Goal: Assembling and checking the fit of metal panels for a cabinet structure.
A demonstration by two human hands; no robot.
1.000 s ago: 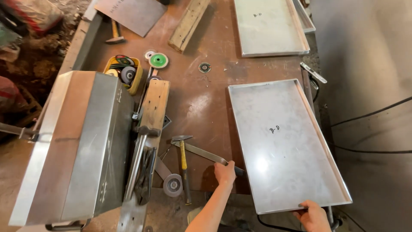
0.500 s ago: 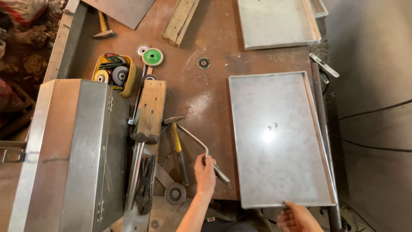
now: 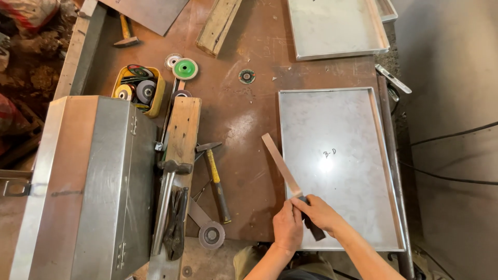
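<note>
Head view, looking straight down at a rust-brown steel surface (image 3: 244,119).

Both hands meet at the bottom centre. Left hand (image 3: 288,228) and right hand (image 3: 320,213) are both closed around the dark handle end of a flat metal file (image 3: 282,166). Fingers of both hands are curled tight on that handle, thumbs on top. The blade runs up and to the left from the hands, tilted, with its tip just off the left rim of the shallow metal tray (image 3: 337,103). The file lies along that left rim near the tray's lower left corner; can't tell if the blade actually touches the rim.

The tray sits on the right side of the surface, long side running away from the person, inside bare except a small marker scribble near the middle and a glare spot.

Around it:
- Claw hammer (image 3: 215,179) with yellow handle, left of the file, apart from it.
- Wooden block (image 3: 182,129) further left, locking pliers (image 3: 175,223) below it.
- Grinding disc (image 3: 211,235) at the near edge, left of the left hand.
- Large sheet-metal box (image 3: 83,192) fills the lower left.
- Yellow tub of discs (image 3: 137,89), green disc (image 3: 185,68) beside it.
- Second tray (image 3: 337,26) at the top, well apart.
</note>
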